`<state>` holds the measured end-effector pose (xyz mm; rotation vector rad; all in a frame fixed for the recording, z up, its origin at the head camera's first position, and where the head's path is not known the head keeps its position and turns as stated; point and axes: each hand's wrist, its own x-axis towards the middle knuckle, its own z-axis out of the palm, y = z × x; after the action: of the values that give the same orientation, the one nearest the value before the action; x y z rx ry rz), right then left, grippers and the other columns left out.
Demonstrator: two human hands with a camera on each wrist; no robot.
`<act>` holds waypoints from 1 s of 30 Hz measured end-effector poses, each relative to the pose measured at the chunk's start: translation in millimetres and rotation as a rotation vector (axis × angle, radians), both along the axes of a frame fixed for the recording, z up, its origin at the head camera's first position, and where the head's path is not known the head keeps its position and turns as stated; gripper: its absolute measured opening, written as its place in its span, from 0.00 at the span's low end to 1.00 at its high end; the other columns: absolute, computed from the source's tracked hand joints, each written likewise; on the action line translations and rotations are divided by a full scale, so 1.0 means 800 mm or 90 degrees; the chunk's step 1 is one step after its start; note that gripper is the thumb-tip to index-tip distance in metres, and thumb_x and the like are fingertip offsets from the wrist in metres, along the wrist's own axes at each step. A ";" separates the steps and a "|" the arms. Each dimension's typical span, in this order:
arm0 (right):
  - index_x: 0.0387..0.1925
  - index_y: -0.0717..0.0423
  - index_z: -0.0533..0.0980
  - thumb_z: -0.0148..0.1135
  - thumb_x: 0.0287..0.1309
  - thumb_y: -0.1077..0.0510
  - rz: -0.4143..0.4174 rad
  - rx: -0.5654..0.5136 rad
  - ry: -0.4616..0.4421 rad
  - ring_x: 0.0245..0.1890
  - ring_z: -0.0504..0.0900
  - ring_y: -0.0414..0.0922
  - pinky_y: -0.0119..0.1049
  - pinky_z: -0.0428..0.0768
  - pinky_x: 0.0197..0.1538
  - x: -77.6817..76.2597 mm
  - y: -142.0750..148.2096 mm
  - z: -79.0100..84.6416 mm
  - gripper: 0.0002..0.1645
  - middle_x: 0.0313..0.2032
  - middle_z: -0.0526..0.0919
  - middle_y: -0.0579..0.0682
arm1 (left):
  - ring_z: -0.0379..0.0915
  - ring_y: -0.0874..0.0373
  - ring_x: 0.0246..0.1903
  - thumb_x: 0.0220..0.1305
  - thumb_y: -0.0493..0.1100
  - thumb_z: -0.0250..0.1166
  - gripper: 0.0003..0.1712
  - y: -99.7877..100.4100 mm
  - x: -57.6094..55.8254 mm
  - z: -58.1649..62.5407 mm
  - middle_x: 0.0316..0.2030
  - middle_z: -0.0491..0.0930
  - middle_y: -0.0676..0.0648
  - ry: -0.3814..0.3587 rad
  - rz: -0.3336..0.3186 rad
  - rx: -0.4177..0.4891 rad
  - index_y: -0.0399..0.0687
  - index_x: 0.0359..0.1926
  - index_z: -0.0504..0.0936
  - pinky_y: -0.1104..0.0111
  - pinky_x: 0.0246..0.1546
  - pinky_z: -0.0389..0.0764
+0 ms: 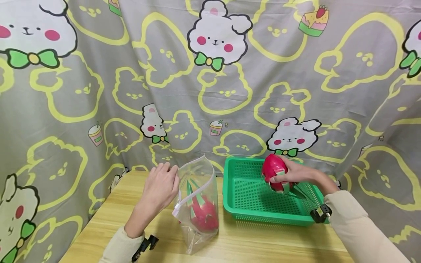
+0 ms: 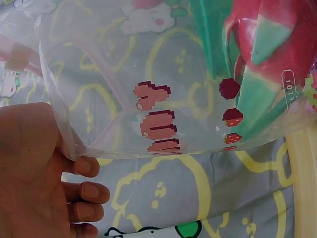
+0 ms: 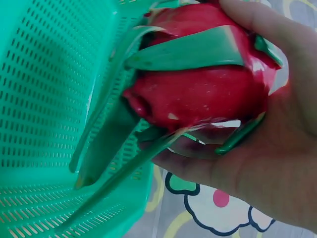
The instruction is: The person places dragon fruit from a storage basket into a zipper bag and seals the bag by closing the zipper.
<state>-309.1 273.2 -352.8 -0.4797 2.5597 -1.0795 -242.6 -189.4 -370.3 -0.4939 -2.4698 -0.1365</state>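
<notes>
My right hand grips a red dragon fruit with long green leaf tips, held above the green basket. In the right wrist view the fingers and thumb wrap round the fruit, and its leaves trail over the basket wall. My left hand pinches the upper left edge of a clear zip bag, its fingers curled there. Inside the bag a second dragon fruit rests low, leaves pointing up. The left wrist view shows the bag's printed plastic close up beside the hand.
A light wooden table carries the bag and, to its right, the basket. Behind the table hangs a grey curtain with bear and rabbit prints. A pale zip slider sits at the bag's left side.
</notes>
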 end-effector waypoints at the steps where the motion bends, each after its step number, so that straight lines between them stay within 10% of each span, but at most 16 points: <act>1: 0.77 0.65 0.43 0.72 0.59 0.47 -0.014 -0.002 0.009 0.55 0.77 0.60 0.47 0.84 0.41 0.001 0.002 0.000 0.62 0.62 0.68 0.71 | 0.66 0.46 0.30 0.72 0.40 0.53 0.14 0.000 0.000 0.000 0.26 0.68 0.46 0.001 -0.001 0.001 0.47 0.26 0.68 0.58 0.32 0.69; 9: 0.72 0.70 0.50 0.72 0.59 0.45 -0.107 -0.031 0.079 0.42 0.81 0.51 0.45 0.84 0.35 0.010 0.017 -0.004 0.57 0.55 0.74 0.68 | 0.66 0.46 0.31 0.72 0.40 0.51 0.13 0.000 0.000 -0.004 0.27 0.67 0.46 -0.009 0.000 0.016 0.46 0.27 0.70 0.57 0.34 0.70; 30: 0.79 0.57 0.40 0.65 0.68 0.43 -0.298 -0.241 0.104 0.69 0.60 0.67 0.51 0.76 0.56 0.060 0.026 -0.043 0.57 0.73 0.51 0.72 | 0.64 0.48 0.33 0.72 0.38 0.50 0.12 0.010 0.004 -0.013 0.28 0.66 0.49 -0.039 0.011 0.127 0.45 0.31 0.76 0.59 0.36 0.67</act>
<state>-260.8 293.6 -387.3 -0.0442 2.6843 -1.7708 -239.2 -181.3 -380.7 -0.3881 -2.4850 -0.3930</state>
